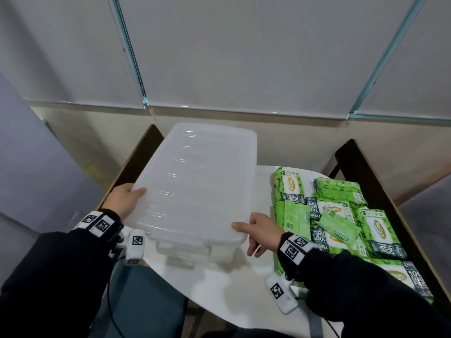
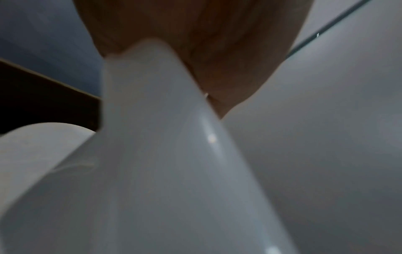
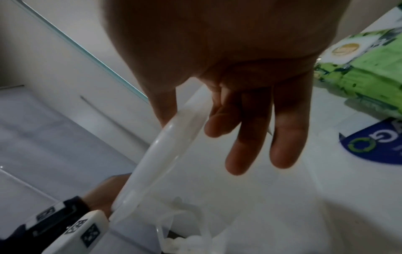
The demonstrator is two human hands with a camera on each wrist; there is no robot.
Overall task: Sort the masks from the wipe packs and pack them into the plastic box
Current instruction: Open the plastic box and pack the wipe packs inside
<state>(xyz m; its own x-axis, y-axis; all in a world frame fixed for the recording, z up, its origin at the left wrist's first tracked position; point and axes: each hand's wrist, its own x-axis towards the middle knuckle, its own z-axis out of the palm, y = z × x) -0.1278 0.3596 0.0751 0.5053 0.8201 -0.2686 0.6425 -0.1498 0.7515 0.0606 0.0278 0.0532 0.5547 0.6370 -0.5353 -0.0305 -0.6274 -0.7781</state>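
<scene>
A translucent plastic lid [image 1: 195, 181] is held tilted above the clear plastic box [image 1: 195, 252] on the white table. My left hand [image 1: 127, 201] grips the lid's left edge, thumb on top and fingers hidden beneath; up close the lid's edge [image 2: 163, 137] runs into the palm [image 2: 195, 43]. My right hand [image 1: 246, 237] pinches the near right corner of the lid rim [image 3: 165, 146] between thumb and index, the other fingers [image 3: 282, 146] hanging straight. Green wipe packs [image 1: 375, 230] lie piled on the right, with thin pale green mask packets [image 1: 339, 225] on top.
The white table [image 1: 231, 289] has a bare strip between the box and the pile. Dark wooden side frames [image 1: 366, 172] rise at left and right. A wall with blinds stands behind. A wipe pack [image 3: 369, 72] and a blue label [image 3: 374, 144] lie close to my right hand.
</scene>
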